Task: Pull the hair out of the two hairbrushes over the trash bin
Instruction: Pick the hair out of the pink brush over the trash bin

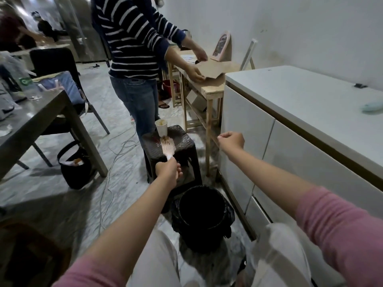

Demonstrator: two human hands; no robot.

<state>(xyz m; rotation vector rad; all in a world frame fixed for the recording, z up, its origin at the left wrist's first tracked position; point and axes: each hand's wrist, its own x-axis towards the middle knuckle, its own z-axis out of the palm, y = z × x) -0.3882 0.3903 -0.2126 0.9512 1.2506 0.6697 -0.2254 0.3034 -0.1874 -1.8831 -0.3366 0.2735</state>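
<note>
Head cam looks down past two outstretched arms in pink sleeves. Left hand [168, 169] is wrapped around the handle of a pale pink hairbrush [168, 146], bristles pointing up and away, with a clump of brownish hair [165, 139] stuck at the far tip. That brush is held out over a dark woven stool [182, 141], not really above the bin. Right hand [231, 140] is raised off to the side, well apart from the brush, with thumb and fingertips pinched together; whether there's a strand of hair between them is too fine to tell.

Trash bin [202, 216] sits on the floor just in front of the knees, black liner, dark inside, close to the white cabinet [246, 146] on the right. A paper cup [161, 126] stands on the back of the stool. Only one hairbrush is clearly in view; a pale mint-coloured thing [372, 106] lies on the cabinet top, too blurry to make out.

Further back a person in a striped top [132, 36] is handling cardboard [215, 69] on a wooden table [211, 90]. Grey table [37, 119] on the left, with a black bag [74, 166] on the floor beside its leg.
</note>
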